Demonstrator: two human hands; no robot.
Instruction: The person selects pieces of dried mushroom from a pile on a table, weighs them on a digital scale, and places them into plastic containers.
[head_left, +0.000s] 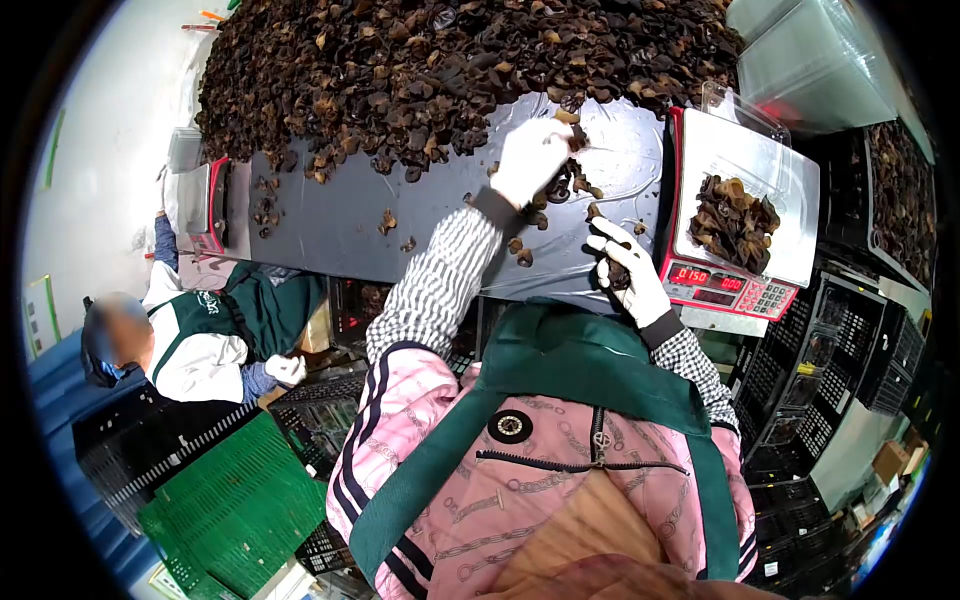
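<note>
My left hand (pixel 535 160), in a white glove, is closed at the edge of the pile, with a tan-brown piece of wood ear mushroom (pixel 567 117) at its fingers. Its fingertips are partly hidden. My right hand (pixel 635 275), also gloved, curls around dark wood ear pieces (pixel 614 276) near the table's front edge. Several loose wood ears (pixel 560 187) lie between the hands. On the right, a red digital scale (pixel 730 290) carries a heap of wood ears (pixel 735 222) on its steel plate, and its display reads about 0.150.
A large wood ear pile (pixel 430 75) covers the back of the dark-sheeted table (pixel 340 220). Clear plastic boxes (pixel 815 65) stand behind the scale. Black crates (pixel 800 370) are stacked at right. At left are a co-worker (pixel 205 330), a second scale (pixel 212 205) and a green crate (pixel 230 505).
</note>
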